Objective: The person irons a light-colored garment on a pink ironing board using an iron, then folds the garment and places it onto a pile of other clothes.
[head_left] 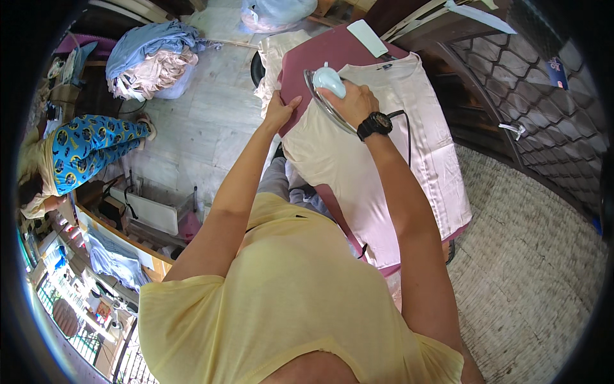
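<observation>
At the frame's upper centre, the right hand (360, 107) has its fingers clamped on the handle, the surest hold, of a probably heavy, rigid iron (329, 79) over a soft, likely slippery shirt (348, 157), while the left hand (279, 116) is at the edge of the board (307, 51), its grip unclear.

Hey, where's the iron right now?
In the head view, near the top, just right of centre: the iron is in the right hand, at the edge of the cream garment.
</observation>
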Demonstrator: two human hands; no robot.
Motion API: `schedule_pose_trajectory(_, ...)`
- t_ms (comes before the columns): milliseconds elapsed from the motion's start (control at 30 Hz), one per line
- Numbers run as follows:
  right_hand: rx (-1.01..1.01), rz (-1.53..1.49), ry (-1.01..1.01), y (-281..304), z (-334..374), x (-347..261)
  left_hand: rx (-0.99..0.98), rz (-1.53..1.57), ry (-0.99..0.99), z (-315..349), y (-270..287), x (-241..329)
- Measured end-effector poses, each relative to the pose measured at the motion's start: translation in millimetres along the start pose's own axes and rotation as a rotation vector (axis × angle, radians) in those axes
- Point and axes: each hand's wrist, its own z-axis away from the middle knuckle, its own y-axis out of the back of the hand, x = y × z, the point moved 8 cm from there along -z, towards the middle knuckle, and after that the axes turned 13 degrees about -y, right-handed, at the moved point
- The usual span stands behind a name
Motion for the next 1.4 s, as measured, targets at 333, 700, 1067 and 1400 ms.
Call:
schedule_pose_trajectory(333, 0.000, -0.154, -0.142, -1, 6, 6, 0.039, 0.053, -0.013, -4, -8, 2)
schedule_pose_trajectory(700, 0.060, -0.182, -0.187, -31, 166, 137, 0.042, 0.013, -0.041, -6, -11, -3)
schedule_pose_trajectory(1067, 0.091, -0.211, -0.238, 5, 21, 20, 0.068, 0.103, 0.059, -2, -4, 11)
schedule_pose_trajectory(1400, 0.211, -0.249, -0.459, -39, 282, 218, -0.599, -0.657, -1.206, 136, -164, 141)
